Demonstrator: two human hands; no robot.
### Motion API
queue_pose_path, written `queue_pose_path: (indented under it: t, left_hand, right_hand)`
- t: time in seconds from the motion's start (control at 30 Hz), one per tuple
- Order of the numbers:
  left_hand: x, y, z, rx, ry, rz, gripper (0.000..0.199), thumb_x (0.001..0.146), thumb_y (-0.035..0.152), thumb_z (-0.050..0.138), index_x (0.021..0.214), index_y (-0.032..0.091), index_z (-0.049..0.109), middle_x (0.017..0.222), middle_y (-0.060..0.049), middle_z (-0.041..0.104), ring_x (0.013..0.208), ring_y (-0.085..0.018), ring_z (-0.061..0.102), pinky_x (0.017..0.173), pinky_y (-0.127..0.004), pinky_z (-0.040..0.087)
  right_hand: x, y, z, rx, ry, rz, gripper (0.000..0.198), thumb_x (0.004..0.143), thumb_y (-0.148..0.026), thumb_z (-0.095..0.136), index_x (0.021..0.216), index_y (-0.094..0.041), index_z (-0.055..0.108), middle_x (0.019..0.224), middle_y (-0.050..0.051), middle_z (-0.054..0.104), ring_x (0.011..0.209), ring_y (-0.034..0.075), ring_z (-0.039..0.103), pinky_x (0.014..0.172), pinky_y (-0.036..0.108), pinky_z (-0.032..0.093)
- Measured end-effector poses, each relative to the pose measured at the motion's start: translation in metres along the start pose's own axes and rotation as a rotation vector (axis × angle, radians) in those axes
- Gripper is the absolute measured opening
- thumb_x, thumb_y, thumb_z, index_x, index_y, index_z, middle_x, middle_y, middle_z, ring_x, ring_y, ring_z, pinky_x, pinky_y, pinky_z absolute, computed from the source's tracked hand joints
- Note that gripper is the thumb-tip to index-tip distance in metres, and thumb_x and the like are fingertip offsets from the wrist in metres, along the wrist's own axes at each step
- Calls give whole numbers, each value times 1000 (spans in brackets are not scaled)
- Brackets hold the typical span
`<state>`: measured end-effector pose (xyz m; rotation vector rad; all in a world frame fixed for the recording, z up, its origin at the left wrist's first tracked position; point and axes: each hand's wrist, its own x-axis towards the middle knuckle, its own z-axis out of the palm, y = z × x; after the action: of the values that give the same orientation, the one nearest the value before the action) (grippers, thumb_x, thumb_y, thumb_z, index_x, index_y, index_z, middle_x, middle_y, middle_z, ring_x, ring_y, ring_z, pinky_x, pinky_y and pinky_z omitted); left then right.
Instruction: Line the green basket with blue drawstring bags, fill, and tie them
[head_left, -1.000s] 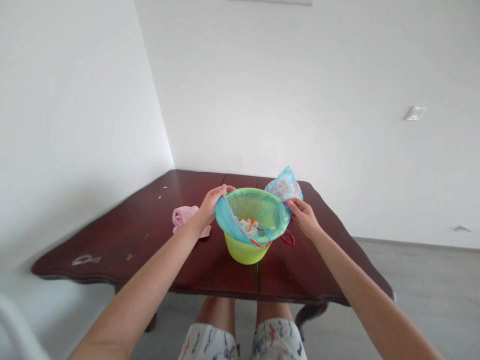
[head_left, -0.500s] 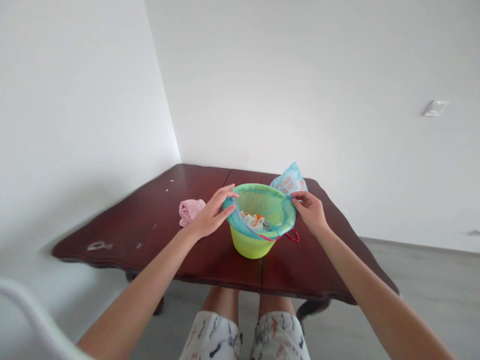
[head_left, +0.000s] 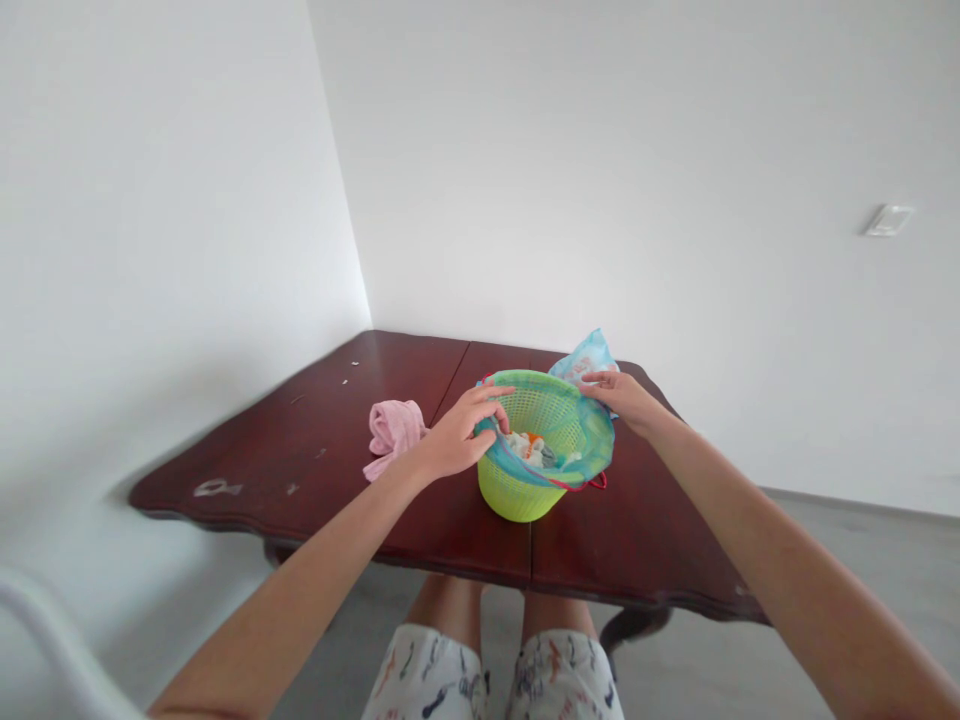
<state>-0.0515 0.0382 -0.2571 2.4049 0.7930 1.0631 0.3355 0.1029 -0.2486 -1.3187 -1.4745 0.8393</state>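
A yellow-green plastic mesh basket [head_left: 516, 500] stands upright on the table. A thin translucent blue garbage bag [head_left: 598, 440] with a red drawstring is folded over its rim. At the left rim my left hand [head_left: 466, 430] pinches the bag's edge, fingers curled over the basket's lip. On the far right side, my right hand [head_left: 621, 393] holds the bag's edge between thumb and fingers. Crumpled white and orange litter [head_left: 534, 448] lies inside the basket.
A bunched pink cloth [head_left: 397, 428] lies left of the basket. Behind the basket is a blue plastic bag with printed contents [head_left: 589, 355]. The dark red wooden table [head_left: 315, 440] has a wavy edge, with walls behind and at left.
My left hand has shifted along the left rim and curled its fingers further over it. My right hand's fingers have straightened somewhat. The view has shifted slightly, and the pink cloth looks more spread out.
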Motion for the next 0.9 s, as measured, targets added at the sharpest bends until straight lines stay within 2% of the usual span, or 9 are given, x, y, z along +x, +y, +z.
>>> queue_pose_path:
  t: [0.13, 0.23, 0.37, 0.47, 0.57, 0.63, 0.7, 0.77, 0.9]
  left_hand:
    - [-4, 10, 21, -20, 105, -59, 28, 89, 7, 58, 98, 27, 76, 168, -9, 75, 171, -40, 55, 146, -79, 31]
    - [-9, 21, 33, -9, 138, -121, 29, 88, 7, 58, 96, 28, 76, 165, -8, 77, 173, -44, 51, 146, -89, 16]
    - [-13, 36, 40, 41, 142, -125, 27, 92, 8, 60, 97, 28, 76, 162, -6, 80, 173, -44, 52, 145, -92, 3]
    - [-16, 45, 43, 71, 147, -85, 17, 107, 20, 63, 102, 29, 77, 161, -7, 80, 173, -42, 53, 148, -86, 7]
    - [-19, 52, 46, 107, 165, -53, 18, 117, 33, 61, 108, 29, 76, 161, -7, 81, 171, -40, 56, 149, -79, 15]
    - [-22, 59, 50, 134, 188, -37, 18, 119, 36, 61, 112, 30, 76, 160, -6, 81, 168, -37, 59, 146, -74, 25]
    - [-25, 65, 54, 156, 207, -25, 15, 119, 38, 63, 114, 32, 76, 159, -4, 82, 163, -36, 63, 138, -69, 36]
    - [-29, 71, 59, 163, 197, 7, 17, 117, 48, 70, 116, 33, 76, 158, -4, 83, 155, -37, 67, 128, -65, 43]
    - [-33, 72, 68, 171, 149, 130, 42, 108, 72, 82, 121, 33, 76, 150, -4, 86, 136, -35, 75, 114, -58, 47]
  right_hand:
    - [23, 1, -2, -64, -17, 65, 34, 70, -39, 104, 94, -24, 85, 86, 12, 85, 75, 31, 78, 66, 43, 64]
    - [35, 7, 4, -134, 48, 12, 29, 74, -37, 102, 89, -24, 82, 79, 11, 80, 74, 30, 75, 74, 45, 64]
    - [38, 9, 17, -241, 175, -177, 20, 85, -39, 91, 95, -25, 81, 80, 5, 75, 80, 25, 67, 93, 44, 63]
    - [29, -2, 27, -288, 202, -352, 24, 95, -36, 79, 117, -28, 84, 102, 7, 80, 92, 26, 69, 106, 48, 61]
    - [12, -18, 33, -311, 146, -484, 30, 103, -36, 71, 129, -31, 85, 118, 9, 80, 100, 28, 72, 109, 49, 61]
    - [2, -27, 34, -332, 148, -558, 27, 110, -40, 67, 129, -32, 85, 123, 11, 79, 99, 27, 73, 107, 48, 62]
    - [-5, -33, 34, -326, 228, -599, 29, 116, -47, 61, 126, -31, 83, 125, 12, 78, 91, 25, 73, 97, 45, 63]
    - [-8, -35, 34, -272, 315, -580, 32, 118, -55, 60, 123, -30, 78, 120, 10, 78, 79, 21, 71, 81, 40, 61]
    - [-2, -39, 39, -104, 340, -475, 40, 112, -69, 67, 118, -30, 68, 96, 2, 73, 62, 15, 64, 61, 33, 49]
